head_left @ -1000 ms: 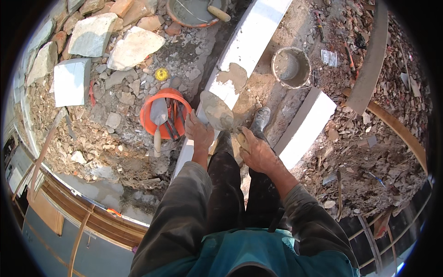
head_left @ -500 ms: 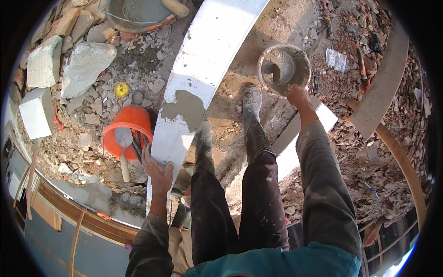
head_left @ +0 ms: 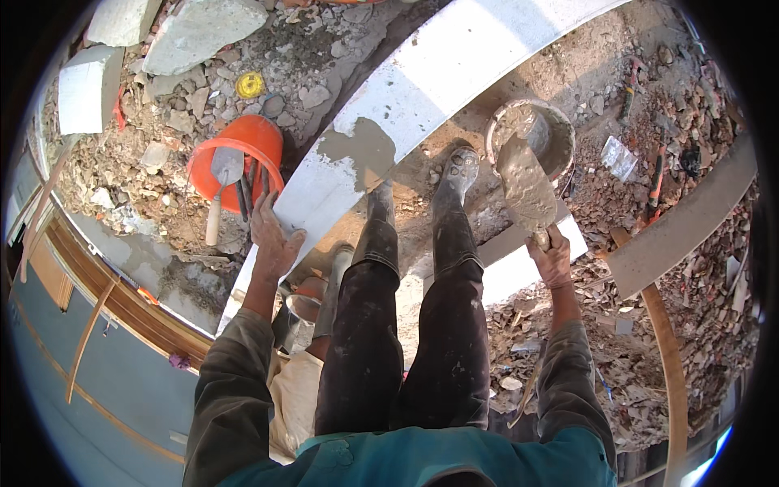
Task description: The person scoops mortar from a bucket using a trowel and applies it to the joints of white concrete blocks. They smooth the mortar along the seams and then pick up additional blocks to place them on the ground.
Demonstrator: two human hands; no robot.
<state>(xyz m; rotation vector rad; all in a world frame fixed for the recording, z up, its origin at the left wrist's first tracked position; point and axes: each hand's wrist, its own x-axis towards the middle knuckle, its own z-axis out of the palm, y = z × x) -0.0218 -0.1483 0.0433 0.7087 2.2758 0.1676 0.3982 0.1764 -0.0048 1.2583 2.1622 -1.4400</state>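
In my right hand (head_left: 552, 258) is the handle of a trowel (head_left: 526, 183), its broad blade loaded with wet grey mortar. The blade is raised just on the near side of a mortar-crusted bucket (head_left: 565, 134), partly covering its rim. My left hand (head_left: 274, 235) lies with fingers spread on the near left part of a long white slab-like wall top (head_left: 454, 69). A wet grey mortar patch (head_left: 357, 150) covers part of that white surface. Beside my left fingers sits an orange bucket (head_left: 264, 138) holding a smaller trowel (head_left: 228, 165) and other dark tools.
Broken stones (head_left: 203, 32) and rubble surround the white surface. A white block (head_left: 560, 235) lies near my right hand, with a curved board (head_left: 682, 223) farther right. Another person's boot (head_left: 334, 284) shows behind my left leg. A yellow round object (head_left: 250, 85) lies at left.
My right hand has drawn back from inside the grey bucket toward me, lifting the mortar-loaded trowel out. My left hand stays on the white surface. The whole view has shifted and turned.
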